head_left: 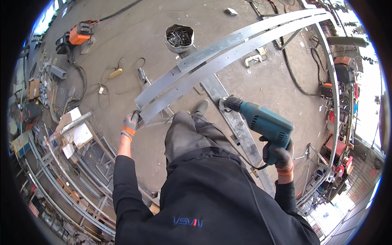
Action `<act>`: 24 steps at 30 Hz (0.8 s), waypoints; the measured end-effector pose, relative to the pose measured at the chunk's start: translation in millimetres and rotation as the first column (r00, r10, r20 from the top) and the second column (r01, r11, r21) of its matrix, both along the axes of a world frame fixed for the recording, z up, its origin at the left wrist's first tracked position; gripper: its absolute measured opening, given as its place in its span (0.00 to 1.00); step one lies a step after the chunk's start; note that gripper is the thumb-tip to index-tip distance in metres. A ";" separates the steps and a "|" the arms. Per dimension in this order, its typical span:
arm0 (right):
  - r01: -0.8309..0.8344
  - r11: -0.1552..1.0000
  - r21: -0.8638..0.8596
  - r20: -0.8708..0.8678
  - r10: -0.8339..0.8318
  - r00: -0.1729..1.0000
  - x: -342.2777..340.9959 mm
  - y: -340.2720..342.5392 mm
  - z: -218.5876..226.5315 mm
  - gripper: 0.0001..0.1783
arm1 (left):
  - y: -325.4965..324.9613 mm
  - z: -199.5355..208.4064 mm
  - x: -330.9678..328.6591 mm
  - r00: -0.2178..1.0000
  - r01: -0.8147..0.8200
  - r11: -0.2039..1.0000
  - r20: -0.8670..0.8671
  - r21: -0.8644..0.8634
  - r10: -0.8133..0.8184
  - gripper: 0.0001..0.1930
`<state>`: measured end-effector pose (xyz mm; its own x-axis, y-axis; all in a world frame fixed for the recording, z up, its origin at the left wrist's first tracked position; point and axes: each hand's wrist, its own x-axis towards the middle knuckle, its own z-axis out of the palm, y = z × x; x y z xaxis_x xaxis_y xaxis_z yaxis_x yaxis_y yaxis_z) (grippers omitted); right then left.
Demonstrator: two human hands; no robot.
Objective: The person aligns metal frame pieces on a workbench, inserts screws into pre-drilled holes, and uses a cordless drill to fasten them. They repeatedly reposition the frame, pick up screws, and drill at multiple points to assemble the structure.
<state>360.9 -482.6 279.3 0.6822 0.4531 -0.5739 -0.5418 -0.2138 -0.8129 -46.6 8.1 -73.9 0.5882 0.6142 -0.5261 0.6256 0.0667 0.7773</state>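
Through the head view I have both gloved hands in sight, and both are busy. Over on the right, the right hand [279, 155] is clenched round the handle of a teal power drill [267, 122], fingers curled in, no slack that I can see; whether a finger presses the trigger, I cannot tell. The drill's body sits just above and ahead of those fingers, its dark chuck aimed up and to the left, over a flat grey metal beam [250, 139]. Whether the tip touches the beam, I can't make out from here. A black cord leaves the base of the handle and loops to the left.

Across to the left hand [130, 123]: arm reaching forward, fingers bent and closed on the near end of a long metal frame [192, 79], the fingertips partly hidden. The frame stretches from that grip away to the far right, two pale strips side by side, passing over the upper end of the beam. So the drill is well apart from the left fingers, with the person's legs between.

Beyond the frame, a bucket [178, 49] full of small metal pieces stands on the floor [143, 16], and a pale clamp [254, 60] lies near the strips.
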 end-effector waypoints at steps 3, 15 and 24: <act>0.028 0.997 0.078 -0.026 -0.026 0.999 -27.7 -6.5 -1.0 0.46 | -6.7 17.2 4.4 0.968 0.211 0.909 -0.207 0.359 -0.142 0.19; 0.111 0.974 0.199 0.014 -0.116 0.993 -230.8 1.8 26.0 0.46 | -97.2 161.7 0.8 0.853 -0.049 0.806 0.444 0.590 -0.274 0.23; 0.004 0.991 0.132 -0.029 0.000 1.000 -386.7 20.3 69.1 0.45 | -96.4 278.1 -57.7 0.346 0.466 0.557 0.437 0.688 -0.830 0.22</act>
<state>-25.9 -462.3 348.4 0.6670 0.5252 -0.5285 -0.5658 -0.1044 -0.8179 -104.3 -88.3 204.2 0.9183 -0.1281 0.3746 -0.3850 -0.5088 0.7700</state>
